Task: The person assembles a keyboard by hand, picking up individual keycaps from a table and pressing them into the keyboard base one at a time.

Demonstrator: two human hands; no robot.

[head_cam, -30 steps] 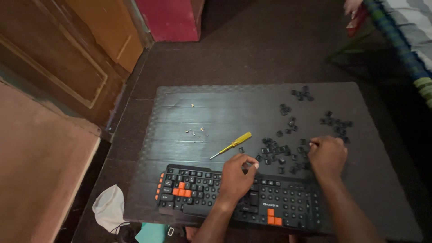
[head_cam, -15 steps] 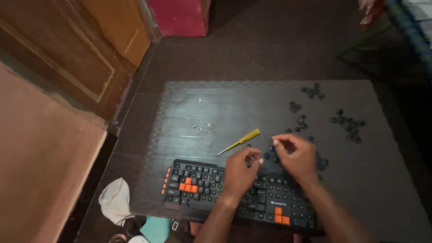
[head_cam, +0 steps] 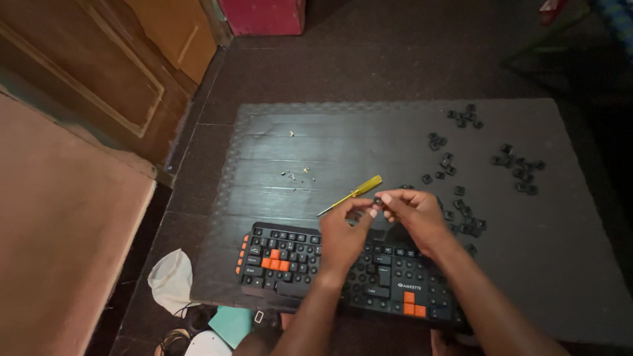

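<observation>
A black keyboard with orange keys lies at the near edge of a dark foam mat. Above it, my left hand and my right hand meet, fingertips pinched together on one small black keycap. A yellow-handled screwdriver lies just beyond my hands on the mat. Several loose black keycaps are scattered to the right of my right hand.
More loose keycaps lie at the mat's right and far right. Small light crumbs sit mid-mat. A white cloth and a teal object lie on the floor at bottom left. Wooden panels stand left, a red box beyond.
My right hand came left from the pile of loose keycaps to meet my left hand, which lifted off the keyboard. Both now hold one keycap between them.
</observation>
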